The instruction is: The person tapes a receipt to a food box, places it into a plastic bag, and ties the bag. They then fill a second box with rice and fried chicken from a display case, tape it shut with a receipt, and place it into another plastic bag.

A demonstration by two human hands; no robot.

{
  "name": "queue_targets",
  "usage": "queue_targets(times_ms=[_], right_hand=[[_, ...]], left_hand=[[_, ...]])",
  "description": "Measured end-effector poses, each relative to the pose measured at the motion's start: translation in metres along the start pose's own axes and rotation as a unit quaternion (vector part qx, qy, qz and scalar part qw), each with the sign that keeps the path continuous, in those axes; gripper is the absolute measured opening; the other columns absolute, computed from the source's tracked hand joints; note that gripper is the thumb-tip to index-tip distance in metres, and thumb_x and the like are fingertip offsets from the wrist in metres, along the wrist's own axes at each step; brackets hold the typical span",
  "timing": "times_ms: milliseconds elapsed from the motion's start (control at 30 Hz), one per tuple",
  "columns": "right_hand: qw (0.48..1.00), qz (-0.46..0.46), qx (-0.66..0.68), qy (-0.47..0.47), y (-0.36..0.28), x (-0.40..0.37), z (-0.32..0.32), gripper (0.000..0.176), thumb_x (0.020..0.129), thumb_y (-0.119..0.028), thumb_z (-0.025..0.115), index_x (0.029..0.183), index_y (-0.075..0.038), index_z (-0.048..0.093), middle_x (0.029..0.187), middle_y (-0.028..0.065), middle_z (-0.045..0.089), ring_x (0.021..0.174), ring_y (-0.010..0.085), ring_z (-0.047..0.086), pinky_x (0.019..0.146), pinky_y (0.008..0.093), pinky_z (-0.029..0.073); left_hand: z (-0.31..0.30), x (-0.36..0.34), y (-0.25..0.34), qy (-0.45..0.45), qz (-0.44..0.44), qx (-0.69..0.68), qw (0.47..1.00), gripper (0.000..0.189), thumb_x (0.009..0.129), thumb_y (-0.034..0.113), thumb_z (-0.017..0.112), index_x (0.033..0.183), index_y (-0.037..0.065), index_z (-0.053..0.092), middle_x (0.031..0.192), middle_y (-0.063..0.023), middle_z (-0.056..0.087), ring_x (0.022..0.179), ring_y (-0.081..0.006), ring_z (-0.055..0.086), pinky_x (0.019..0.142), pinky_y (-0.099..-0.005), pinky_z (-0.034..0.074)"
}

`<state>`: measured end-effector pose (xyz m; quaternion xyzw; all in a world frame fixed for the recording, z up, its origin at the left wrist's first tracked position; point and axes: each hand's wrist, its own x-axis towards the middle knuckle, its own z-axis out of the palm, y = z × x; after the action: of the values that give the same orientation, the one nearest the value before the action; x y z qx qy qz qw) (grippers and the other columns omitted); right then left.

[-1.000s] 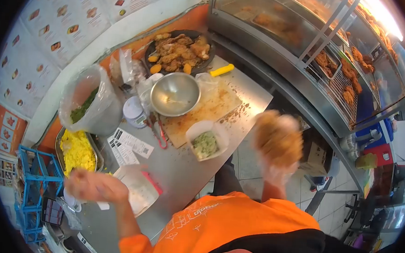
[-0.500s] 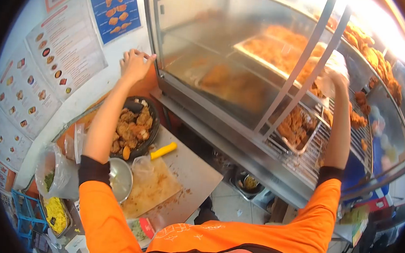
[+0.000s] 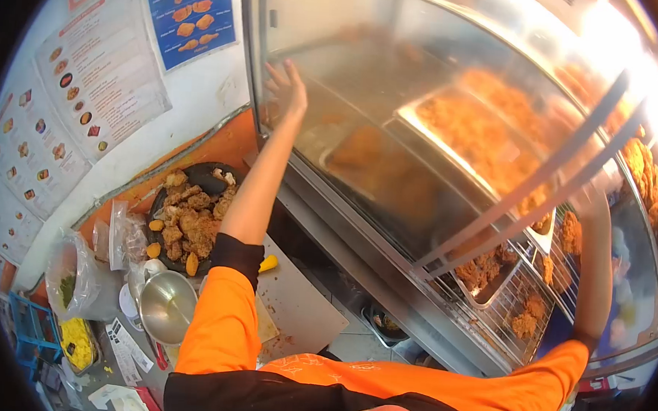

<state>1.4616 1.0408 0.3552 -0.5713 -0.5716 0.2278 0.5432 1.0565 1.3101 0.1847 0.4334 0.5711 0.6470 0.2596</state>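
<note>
My left hand (image 3: 287,90) is raised against the glass panel (image 3: 311,129) of a display cabinet, near its left edge, fingers spread and holding nothing. My right hand (image 3: 589,195) reaches inside the cabinet on the right, partly behind the panel's metal edge strips (image 3: 526,180). It is smeared by motion, and I cannot tell what it holds. Beside it is a large metal tray (image 3: 441,151) heaped with fried chicken (image 3: 492,125). A smaller tray of fried chicken (image 3: 479,271) sits lower, next to a wire rack (image 3: 480,328) with loose fried pieces (image 3: 529,316).
Left of the cabinet, a dark round dish (image 3: 205,174) holds fried chicken pieces (image 3: 196,224). A metal bowl (image 3: 167,308), a yellow handle (image 3: 268,263), a plastic bag (image 3: 76,280) and a yellow food tub (image 3: 77,343) are on the counter. Menu sheets (image 3: 100,63) cover the wall.
My left hand has moved from the cabinet's left edge onto the glass, fingers now spread. The right hand has shifted right and lower; the whitish thing at it before no longer shows clearly.
</note>
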Motion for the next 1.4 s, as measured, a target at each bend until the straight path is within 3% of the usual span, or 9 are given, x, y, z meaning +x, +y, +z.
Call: queue_targets(times_ms=[233, 400, 533, 700, 800, 967, 1000, 1067, 1400], right_hand=[[0.943, -0.07, 0.322, 0.045, -0.032, -0.1, 0.024, 0.063, 0.096, -0.025, 0.05, 0.146, 0.003, 0.023, 0.141, 0.0167, 0.037, 0.129, 0.0268, 0.037, 0.109, 0.0381, 0.033], [0.97, -0.176, 0.051, 0.158, -0.031, -0.122, 0.024, 0.049, 0.1, -0.022, 0.042, 0.14, 0.004, 0.032, 0.132, 0.0164, 0.044, 0.123, 0.0256, 0.045, 0.101, 0.033, 0.04], [0.696, -0.421, -0.461, 0.355, 0.019, -0.152, -0.008, 0.048, 0.097, -0.027, 0.047, 0.133, 0.003, 0.04, 0.125, 0.0191, 0.048, 0.116, 0.0274, 0.051, 0.092, 0.0326, 0.048], [0.684, -0.517, -0.357, 0.371, 0.004, -0.165, 0.156, 0.03, 0.097, -0.022, 0.04, 0.111, 0.002, 0.052, 0.098, 0.0175, 0.057, 0.093, 0.0262, 0.057, 0.083, 0.0389, 0.05], [0.965, -0.093, -0.096, 0.225, -0.066, -0.128, 0.297, 0.018, 0.089, -0.02, 0.057, 0.093, -0.004, 0.064, 0.084, 0.0028, 0.063, 0.073, 0.0142, 0.058, 0.067, 0.0294, 0.047], [0.864, -0.333, -0.376, -0.037, -0.092, 0.048, 0.466, 0.012, 0.067, -0.015, 0.062, 0.064, -0.006, 0.069, 0.073, 0.0135, 0.066, 0.076, 0.0281, 0.065, 0.067, 0.0397, 0.052], [0.694, -0.6, -0.341, 0.205, -0.04, 0.116, 0.506, 0.016, 0.068, -0.021, 0.064, 0.065, -0.006, 0.069, 0.074, 0.0112, 0.068, 0.076, 0.024, 0.066, 0.064, 0.04, 0.052], [0.781, -0.148, -0.585, -0.164, -0.073, 0.189, 0.528, 0.025, 0.073, -0.033, 0.068, 0.089, -0.015, 0.074, 0.095, 0.0065, 0.071, 0.087, 0.0218, 0.067, 0.076, 0.0388, 0.052], [0.773, -0.14, -0.609, -0.11, 0.079, 0.41, 0.422, 0.02, 0.072, -0.01, 0.068, 0.091, -0.009, 0.072, 0.096, 0.0123, 0.07, 0.089, 0.0264, 0.067, 0.076, 0.0347, 0.053]], left_hand=[[0.009, -0.068, 0.019, -0.054, -0.022, -0.002, 0.998, 0.088, 0.087, 0.074, 0.021, 0.15, 0.02, -0.009, 0.153, -0.0265, -0.009, 0.138, -0.0533, -0.008, 0.106, -0.0681, 0.009], [-0.007, -0.105, 0.029, -0.118, -0.014, 0.034, 0.992, 0.091, 0.089, 0.072, 0.026, 0.151, 0.013, -0.005, 0.153, -0.0271, -0.005, 0.14, -0.0494, -0.006, 0.109, -0.0639, 0.007], [-0.031, 0.012, -0.022, -0.109, 0.0, -0.157, 0.982, 0.09, 0.09, 0.071, 0.021, 0.15, 0.005, 0.009, 0.154, -0.026, 0.005, 0.144, -0.0354, -0.003, 0.115, -0.0485, 0.003], [-0.017, -0.024, 0.009, -0.186, -0.002, -0.331, 0.925, 0.089, 0.09, 0.072, 0.019, 0.147, 0.003, 0.021, 0.149, -0.0209, 0.025, 0.139, -0.0295, 0.019, 0.114, -0.0416, 0.014], [0.008, -0.042, -0.007, -0.218, -0.024, -0.405, 0.888, 0.089, 0.09, 0.072, 0.018, 0.146, 0.003, 0.028, 0.146, -0.0183, 0.034, 0.136, -0.0265, 0.031, 0.114, -0.0382, 0.019], [-0.006, -0.031, -0.076, -0.355, 0.134, -0.314, 0.87, 0.07, 0.097, 0.057, 0.032, 0.147, 0.008, 0.027, 0.141, -0.0173, 0.037, 0.138, -0.0242, 0.026, 0.109, -0.0382, 0.028], [-0.01, -0.049, -0.086, -0.17, -0.165, -0.421, 0.875, 0.07, 0.091, 0.057, 0.048, 0.141, 0.009, 0.035, 0.142, -0.0116, 0.036, 0.128, -0.0247, 0.038, 0.106, -0.0406, 0.032], [-0.078, -0.067, -0.058, -0.234, -0.175, -0.223, 0.93, 0.07, 0.091, 0.057, 0.047, 0.144, 0.013, 0.034, 0.147, -0.0097, 0.03, 0.132, -0.0247, 0.034, 0.106, -0.0423, 0.032], [-0.404, -0.202, 0.061, -0.182, -0.416, -0.022, 0.891, 0.05, 0.094, 0.034, 0.051, 0.134, 0.004, 0.045, 0.125, -0.0052, 0.054, 0.114, -0.0177, 0.051, 0.091, -0.0323, 0.04]])
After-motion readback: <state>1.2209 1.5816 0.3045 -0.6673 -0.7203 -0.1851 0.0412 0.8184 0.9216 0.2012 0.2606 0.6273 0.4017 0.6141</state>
